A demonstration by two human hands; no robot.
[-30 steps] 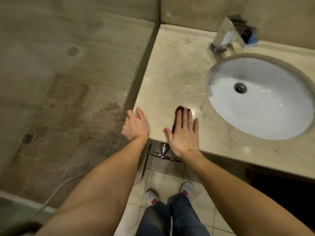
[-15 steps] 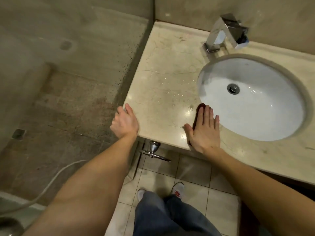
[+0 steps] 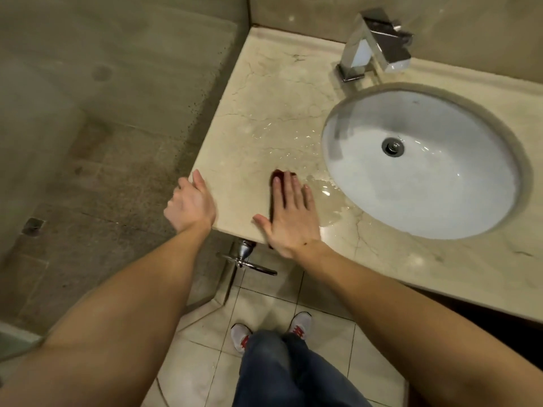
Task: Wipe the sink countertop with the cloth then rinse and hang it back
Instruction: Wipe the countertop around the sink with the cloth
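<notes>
A dark red cloth [image 3: 276, 179] lies flat on the beige marble countertop [image 3: 264, 113], near its front edge and left of the white oval sink [image 3: 423, 163]. My right hand [image 3: 289, 215] presses flat on the cloth with fingers spread, covering most of it. Only the cloth's far end and left side show. My left hand [image 3: 191, 204] rests open against the countertop's front left corner, holding nothing. A puddle of water [image 3: 329, 201] shines on the marble between the cloth and the sink rim.
A chrome square faucet [image 3: 373, 45] stands behind the sink by the wall. A glass shower partition [image 3: 117, 113] runs along the countertop's left side, its chrome door handle [image 3: 245, 258] below the counter edge. My legs and shoes stand on the tiled floor [image 3: 264, 306].
My right hand slid the cloth rightward toward the sink rim, then back left along the front edge. The left hand stayed at the counter corner. The camera view shifted a little.
</notes>
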